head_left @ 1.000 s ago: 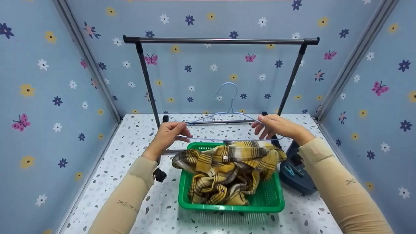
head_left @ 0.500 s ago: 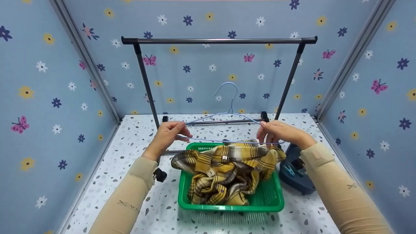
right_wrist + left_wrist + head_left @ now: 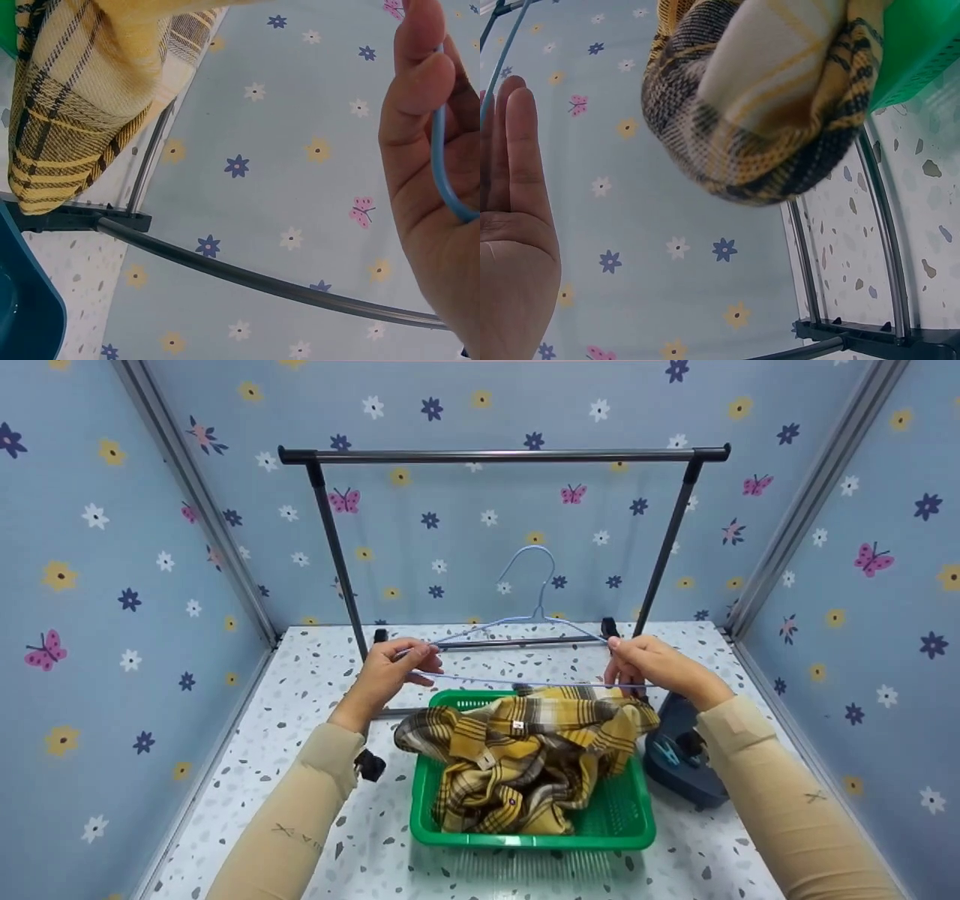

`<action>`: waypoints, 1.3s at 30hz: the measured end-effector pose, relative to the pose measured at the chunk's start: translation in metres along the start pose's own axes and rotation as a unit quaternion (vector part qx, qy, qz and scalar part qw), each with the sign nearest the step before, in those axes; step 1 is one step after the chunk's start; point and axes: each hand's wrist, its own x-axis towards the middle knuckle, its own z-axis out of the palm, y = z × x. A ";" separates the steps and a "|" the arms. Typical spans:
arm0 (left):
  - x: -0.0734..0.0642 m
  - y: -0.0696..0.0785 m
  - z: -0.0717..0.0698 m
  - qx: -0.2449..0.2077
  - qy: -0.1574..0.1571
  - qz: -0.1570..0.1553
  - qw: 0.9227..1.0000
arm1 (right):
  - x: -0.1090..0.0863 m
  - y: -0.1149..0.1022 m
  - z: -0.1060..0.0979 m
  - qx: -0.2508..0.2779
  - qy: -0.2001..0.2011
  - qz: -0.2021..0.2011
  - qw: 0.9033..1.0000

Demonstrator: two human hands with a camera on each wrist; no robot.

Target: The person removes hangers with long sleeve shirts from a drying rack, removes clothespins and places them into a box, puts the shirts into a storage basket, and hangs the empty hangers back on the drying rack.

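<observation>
A light-blue wire hanger [image 3: 539, 613] is held up by its two sloping arms, hook at the top, above a green basket [image 3: 534, 838]. My left hand [image 3: 388, 675] pinches its left arm between thumb and fingers; in the left wrist view the other fingers [image 3: 521, 150] extend beside the wire. On the opposite side my right hand [image 3: 660, 665] pinches the right arm, and the hanger's end [image 3: 441, 169] curves across the palm in the right wrist view. Crumpled in the basket is a yellow, black and white plaid shirt [image 3: 525, 765], its upper folds just below the hanger's bottom bar.
Behind the basket stands a dark metal clothes rack [image 3: 495, 456] with a horizontal top rail. A dark blue container [image 3: 686, 787] with light-blue clothespins [image 3: 666, 751] sits right of the basket, partly behind my right forearm. Flowered walls enclose the speckled table [image 3: 247, 810].
My right fingers have closed onto the hanger's right arm, where they were looser a second ago. The hanger has shifted slightly right. My left hand keeps its grip; basket and shirt stay put.
</observation>
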 end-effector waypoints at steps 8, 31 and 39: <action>-0.003 -0.013 -0.002 0.053 -0.003 -0.013 0.999 | -0.003 0.000 -0.011 0.001 0.032 0.020 0.999; -0.025 -0.052 0.004 0.243 -0.119 -0.055 0.961 | 0.000 -0.021 -0.034 0.015 0.166 0.046 0.985; -0.029 -0.059 0.009 0.243 -0.116 -0.046 0.962 | 0.006 -0.030 -0.043 0.005 0.207 0.059 0.977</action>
